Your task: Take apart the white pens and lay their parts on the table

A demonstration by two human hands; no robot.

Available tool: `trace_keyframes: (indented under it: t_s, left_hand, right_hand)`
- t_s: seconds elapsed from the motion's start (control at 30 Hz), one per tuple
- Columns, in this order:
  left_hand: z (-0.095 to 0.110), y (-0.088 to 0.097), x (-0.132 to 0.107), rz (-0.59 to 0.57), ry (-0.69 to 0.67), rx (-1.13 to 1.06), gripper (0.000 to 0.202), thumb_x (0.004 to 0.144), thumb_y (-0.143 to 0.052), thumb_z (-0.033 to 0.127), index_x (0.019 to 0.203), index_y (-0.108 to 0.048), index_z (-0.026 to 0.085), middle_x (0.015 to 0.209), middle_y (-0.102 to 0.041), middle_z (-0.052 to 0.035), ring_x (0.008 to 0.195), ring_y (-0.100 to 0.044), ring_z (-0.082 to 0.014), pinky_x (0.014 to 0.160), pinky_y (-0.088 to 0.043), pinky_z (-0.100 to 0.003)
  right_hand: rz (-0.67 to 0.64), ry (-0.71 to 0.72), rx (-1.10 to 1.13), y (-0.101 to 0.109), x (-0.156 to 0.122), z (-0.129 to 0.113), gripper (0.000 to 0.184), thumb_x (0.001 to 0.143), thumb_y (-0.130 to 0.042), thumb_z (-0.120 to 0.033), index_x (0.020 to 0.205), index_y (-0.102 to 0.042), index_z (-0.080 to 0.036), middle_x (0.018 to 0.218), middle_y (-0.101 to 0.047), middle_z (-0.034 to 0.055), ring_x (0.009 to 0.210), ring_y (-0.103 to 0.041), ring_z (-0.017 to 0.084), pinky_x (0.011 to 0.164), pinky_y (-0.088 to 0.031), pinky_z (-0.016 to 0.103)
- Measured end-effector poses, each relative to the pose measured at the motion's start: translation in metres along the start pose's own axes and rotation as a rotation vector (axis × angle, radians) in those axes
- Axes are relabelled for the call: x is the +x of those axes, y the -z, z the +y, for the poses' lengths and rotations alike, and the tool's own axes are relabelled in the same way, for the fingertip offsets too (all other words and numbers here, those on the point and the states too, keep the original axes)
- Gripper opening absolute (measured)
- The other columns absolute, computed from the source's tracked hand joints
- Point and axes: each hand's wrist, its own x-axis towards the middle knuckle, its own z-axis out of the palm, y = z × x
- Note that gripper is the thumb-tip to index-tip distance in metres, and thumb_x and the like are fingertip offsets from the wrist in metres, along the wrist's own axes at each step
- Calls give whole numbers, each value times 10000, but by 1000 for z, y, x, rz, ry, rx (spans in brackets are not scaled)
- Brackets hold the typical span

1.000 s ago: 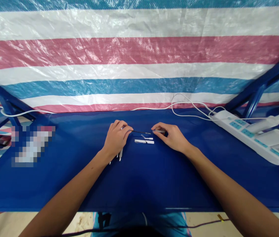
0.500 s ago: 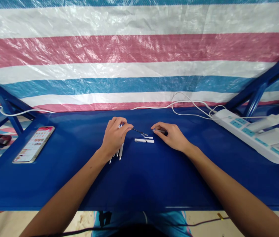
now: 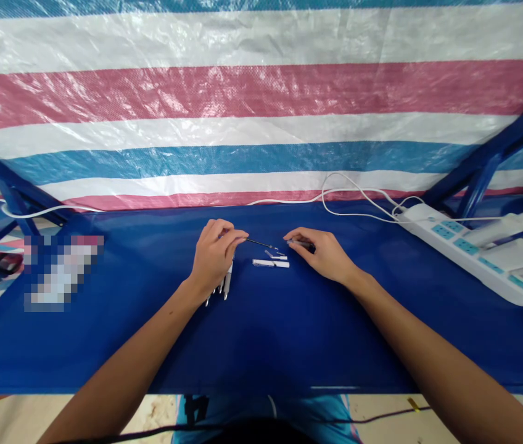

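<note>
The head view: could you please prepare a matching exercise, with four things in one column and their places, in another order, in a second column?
Column 1
1. thin dark rod
2. long white power strip with blue sockets
3. red, white and blue striped plastic sheet
4. slim white plastic piece, the longer of two

Column 2
A. behind the flat blue table
B. lying near the table's middle
C. pinched in the left hand
D. at the table's right side

Pairs: 1-C, 2-D, 3-A, 4-B

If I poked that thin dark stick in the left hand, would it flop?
Probably not: the thin dark stick juts out straight from the left hand, so it seems fairly stiff. It's likely light, being so slim. A hard poke might still bend something that narrow.
</note>
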Motion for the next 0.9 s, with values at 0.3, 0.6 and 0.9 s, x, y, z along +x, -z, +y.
trace_keyframes:
  t_s: [0.3, 0.6, 0.9]
  left_hand:
    - [15, -10, -1, -8, -7, -15, 217, 1058, -561, 236, 994, -766, 199, 828, -672, -38, 808, -595, -183, 730, -526, -311]
    - [11, -19, -8, -237, 23, 24, 312, 1075, -472, 206, 1066, -784, 204, 870, -695, -62, 866, -613, -216, 783, -543, -354]
    - [18, -16, -7, -352, 37, 19, 290, 1068, -493, 248, 1144, -768, 198, 942, -710, -78, 934, -616, -243, 853, -503, -398]
  right_hand:
    - [47, -13, -52, 1, 0, 2, 167, 940, -580, -283, 983, -731, -227, 841, -771, 46, 748, -713, 201, 744, -583, 317]
    - [65, -6, -45, 0, 1, 0, 168, 930, -581, -248, 987, -737, -221, 924, -789, 67, 796, -725, 213, 786, -599, 343]
    - [69, 6, 28, -3, -1, -1, 254, 919, -608, -232, 1143, -726, -247, 1013, -801, 69, 896, -759, 231, 875, -618, 385]
